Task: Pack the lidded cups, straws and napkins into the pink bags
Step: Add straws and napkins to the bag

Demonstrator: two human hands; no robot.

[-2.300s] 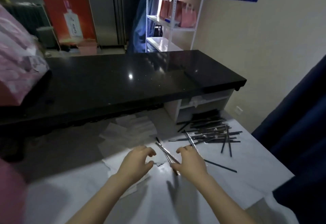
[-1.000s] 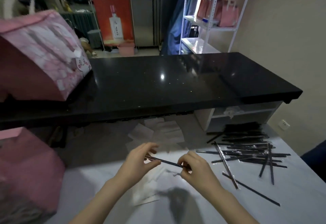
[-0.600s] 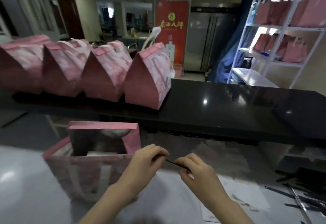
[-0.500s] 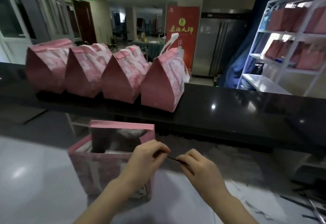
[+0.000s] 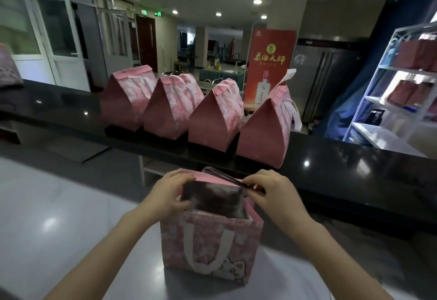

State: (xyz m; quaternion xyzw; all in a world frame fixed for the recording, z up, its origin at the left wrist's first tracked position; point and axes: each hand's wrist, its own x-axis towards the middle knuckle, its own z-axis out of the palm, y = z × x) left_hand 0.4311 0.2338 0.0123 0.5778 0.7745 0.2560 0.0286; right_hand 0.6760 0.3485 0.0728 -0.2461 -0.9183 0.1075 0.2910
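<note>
- While standing upright at lower centre of the frame on the pale table [image 5: 59, 217]: open pink bag [image 5: 210, 247], mouth upward, white handle loop flat against the near face.
- Left hand [image 5: 168, 193] at the left corner of the bag's far rim, fingers curled over the edge, thumb lower on the near side, gripping the paper.
- Right hand [image 5: 272, 193] at the right corner of the same rim, thumb and fingertips pressed together, pinching a bundle of dark straws [image 5: 224, 176].
- Bundle slanted along the top of the far rim, left ends raised just above it, right ends hidden inside the pinch.
- Bag interior dark and blurred; contents impossible to tell.
- Four closed pink bags [image 5: 212, 120] in a row on the black counter [image 5: 354, 169], mid-frame, behind the open one, tops folded to peaks.
- Red banner [image 5: 269, 68] at upper centre-right.
- White shelf rack [image 5: 390, 110] at the right edge, with more pink bags on it.
</note>
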